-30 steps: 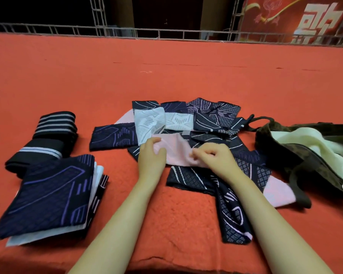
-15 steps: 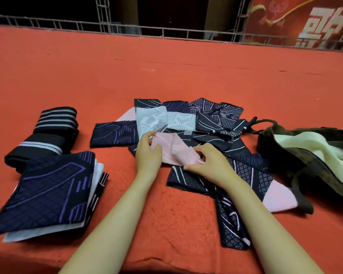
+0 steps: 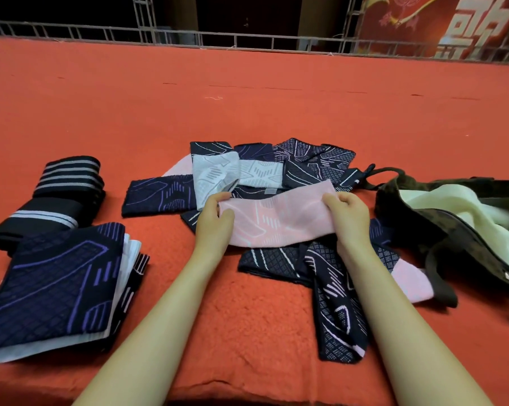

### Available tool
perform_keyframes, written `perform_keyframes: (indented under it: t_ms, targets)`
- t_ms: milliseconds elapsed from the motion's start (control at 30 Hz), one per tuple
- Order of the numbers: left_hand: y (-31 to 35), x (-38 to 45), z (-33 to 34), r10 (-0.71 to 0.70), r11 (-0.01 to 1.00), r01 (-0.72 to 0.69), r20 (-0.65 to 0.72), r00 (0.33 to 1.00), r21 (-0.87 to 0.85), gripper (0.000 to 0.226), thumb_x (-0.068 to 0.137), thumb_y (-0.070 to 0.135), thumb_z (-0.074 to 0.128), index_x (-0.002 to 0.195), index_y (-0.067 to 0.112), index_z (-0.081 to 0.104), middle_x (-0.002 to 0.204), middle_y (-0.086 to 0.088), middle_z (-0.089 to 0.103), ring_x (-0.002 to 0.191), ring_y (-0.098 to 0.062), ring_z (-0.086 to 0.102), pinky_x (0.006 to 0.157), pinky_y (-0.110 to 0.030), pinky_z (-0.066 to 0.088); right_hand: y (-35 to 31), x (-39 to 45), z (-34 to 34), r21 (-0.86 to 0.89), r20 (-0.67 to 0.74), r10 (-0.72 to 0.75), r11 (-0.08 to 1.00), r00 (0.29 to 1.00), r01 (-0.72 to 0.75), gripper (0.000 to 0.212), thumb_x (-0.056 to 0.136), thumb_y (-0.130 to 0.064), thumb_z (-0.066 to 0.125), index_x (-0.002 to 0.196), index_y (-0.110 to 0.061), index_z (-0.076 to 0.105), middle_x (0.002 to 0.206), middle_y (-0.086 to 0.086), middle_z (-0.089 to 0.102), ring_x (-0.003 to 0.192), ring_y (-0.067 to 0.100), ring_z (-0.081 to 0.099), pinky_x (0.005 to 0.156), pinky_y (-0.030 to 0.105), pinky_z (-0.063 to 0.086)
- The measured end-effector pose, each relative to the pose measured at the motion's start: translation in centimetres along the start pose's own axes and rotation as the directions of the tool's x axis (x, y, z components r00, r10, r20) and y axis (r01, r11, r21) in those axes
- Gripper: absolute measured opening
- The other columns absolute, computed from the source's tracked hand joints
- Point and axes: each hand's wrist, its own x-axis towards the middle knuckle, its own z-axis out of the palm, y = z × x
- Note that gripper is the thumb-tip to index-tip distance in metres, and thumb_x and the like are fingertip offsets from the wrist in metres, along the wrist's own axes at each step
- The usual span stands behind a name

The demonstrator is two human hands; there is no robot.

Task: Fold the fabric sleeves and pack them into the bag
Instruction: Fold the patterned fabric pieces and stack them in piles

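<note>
Both hands (image 3: 215, 221) (image 3: 348, 213) pinch the pink sleeve (image 3: 276, 221); the bag (image 3: 423, 230) holds pale cloth (image 3: 452, 206).

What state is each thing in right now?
Pink sleeve: stretched flat between both hands, unfolded.
Left hand: grips its left end.
Right hand: grips its right end.
Pile: loose, unfolded.
Stack: folded.
Bag: open, pale cloth inside.

Pink sleeve (image 3: 279, 218) now stretched wide, hands farther apart than before.
</note>
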Motion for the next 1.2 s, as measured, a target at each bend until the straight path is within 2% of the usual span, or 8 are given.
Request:
perform_keyframes:
  t_ms: [100, 267, 433, 533, 633, 800, 900, 1200]
  targets:
    - [0.1, -0.4, 0.5, 0.063, 0.994, -0.067, 0.045, 0.997, 0.09, 0.043, 0.085, -0.001, 0.045, 0.125, 0.014, 0.053, 0.114, 0.006, 0.054, 0.103, -0.009, 0.046, 0.078, -0.014, 0.029, -0.6, -0.6, 0.1, 0.241, 0.078, 0.02, 0.97, 0.997, -0.038, 0.013, 0.086, -0.009, 0.062, 0.095, -0.005, 0.07, 0.087, 0.003, 0.066, 0.076, 0.011, 0.056, 0.068, 0.022, 0.045]
    - [0.0, -0.5, 0.6, 0.058, 0.995, -0.061, 0.031, 0.998, 0.079, 0.041, 0.085, 0.0, 0.045, 0.123, 0.014, 0.053, 0.115, 0.007, 0.054, 0.104, -0.007, 0.045, 0.081, -0.013, 0.029, -1.1, -3.1, 2.2, 0.306, 0.278, -0.088, 0.952, 0.957, -0.001, 0.018, 0.075, -0.024, 0.063, 0.089, -0.015, 0.07, 0.087, 0.003, 0.066, 0.079, 0.012, 0.057, 0.071, 0.027, 0.045]
    - [0.4, -0.6, 0.7, -0.005, 1.0, 0.005, 0.039, 0.999, -0.011, 0.021, 0.094, 0.02, 0.042, 0.107, 0.02, 0.059, 0.104, 0.006, 0.063, 0.098, -0.013, 0.056, 0.078, -0.023, 0.037, -0.9, -5.4, 4.5, 0.204, 0.634, -0.148, 0.979, 0.759, 0.02, 0.029, 0.085, -0.033, 0.052, 0.104, -0.018, 0.068, 0.103, 0.008, 0.07, 0.094, 0.017, 0.065, 0.083, 0.029, 0.053]
    - [0.9, -0.6, 0.8, -0.094, 0.987, 0.094, 0.004, 0.996, -0.13, 0.031, 0.102, 0.03, 0.031, 0.102, 0.021, 0.06, 0.108, 0.005, 0.061, 0.105, -0.014, 0.053, 0.091, -0.026, 0.038, -0.2, -5.6, 4.8, 0.009, 0.718, -0.164, 0.974, 0.676, 0.227, 0.027, 0.09, -0.024, 0.054, 0.114, -0.019, 0.066, 0.115, 0.002, 0.068, 0.109, 0.015, 0.063, 0.1, 0.032, 0.047]
    - [0.9, -0.6, 0.7, -0.091, 0.983, 0.096, 0.04, 0.995, -0.157, 0.033, 0.096, 0.043, 0.041, 0.098, 0.016, 0.061, 0.103, 0.003, 0.063, 0.101, -0.013, 0.055, 0.094, -0.033, 0.042, -0.1, -5.2, 4.6, -0.035, 0.69, -0.186, 0.957, 0.7, 0.289, 0.026, 0.094, -0.008, 0.054, 0.115, -0.015, 0.067, 0.114, -0.003, 0.068, 0.109, 0.008, 0.061, 0.101, 0.022, 0.042]
    - [-0.1, -0.4, 0.2, 0.103, 0.957, -0.127, 0.103, 0.989, 0.262, 0.011, 0.085, 0.02, 0.06, 0.086, 0.012, 0.053, 0.096, -0.01, 0.059, 0.094, -0.024, 0.054, 0.074, -0.03, 0.036, 0.3, -4.7, 4.6, -0.153, 0.549, -0.269, 0.898, 0.791, 0.412, 0.023, 0.09, -0.003, 0.054, 0.103, -0.013, 0.071, 0.102, -0.004, 0.065, 0.096, 0.006, 0.059, 0.085, 0.006, 0.039]
    - [-0.4, -0.2, 0.1, 0.18, 0.895, -0.176, 0.03, 0.983, 0.41, 0.014, 0.087, 0.018, 0.059, 0.093, 0.006, 0.057, 0.098, -0.012, 0.05, 0.097, -0.028, 0.049, 0.077, -0.029, 0.032, 0.5, -4.2, 4.2, -0.195, 0.482, -0.321, 0.868, 0.815, 0.457, 0.02, 0.087, -0.003, 0.057, 0.096, -0.012, 0.072, 0.099, -0.003, 0.063, 0.096, 0.011, 0.059, 0.087, 0.017, 0.044]
    - [-0.8, 1.9, -0.3, 0.124, 0.978, -0.104, -0.104, 0.987, 0.183, 0.043, 0.092, 0.017, 0.055, 0.057, 0.024, 0.031, 0.072, -0.005, 0.044, 0.069, -0.017, 0.038, 0.057, -0.031, 0.019, 1.0, -3.7, 4.0, -0.301, 0.488, -0.134, 0.902, 0.863, 0.31, 0.038, 0.082, -0.009, 0.064, 0.12, -0.016, 0.06, 0.099, -0.004, 0.063, 0.071, 0.005, 0.053, 0.077, 0.021, 0.046]
